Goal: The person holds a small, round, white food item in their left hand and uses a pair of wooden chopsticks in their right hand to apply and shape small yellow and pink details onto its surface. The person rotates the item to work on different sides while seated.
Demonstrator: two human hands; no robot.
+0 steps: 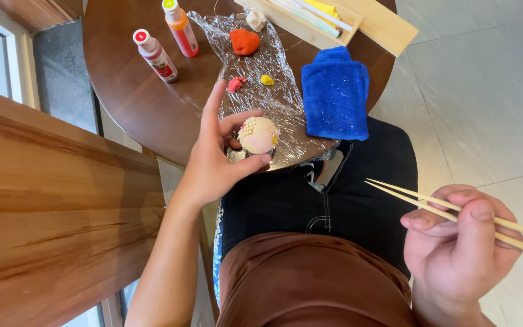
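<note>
- Now, from the head camera: the left hand (216, 160) cups a pale clay ball (258, 135) between thumb and fingertips, fingers closed around it, with the index finger raised toward 12 o'clock. The ball is cream with a patch of small raised dots on top and a bit of yellow at its 3 o'clock side.
- The ball sits over the near edge of a sheet of cling film (273, 97) spread on a round brown table (134, 97).
- On the film, at 12 o'clock from the ball, lie a small pink clay lump (236, 83) and a small yellow lump (267, 79); farther off is a larger orange lump (244, 42).
- At 10 o'clock stand two small paint bottles, one red-capped (155, 56) and one orange (180, 27).
- A folded blue towel (335, 92) lies at 2 o'clock, beside the film.
- The right hand (458, 242), well apart at 4 o'clock over the lap, pinches two thin wooden sticks (455, 209) between thumb and fingers.
</note>
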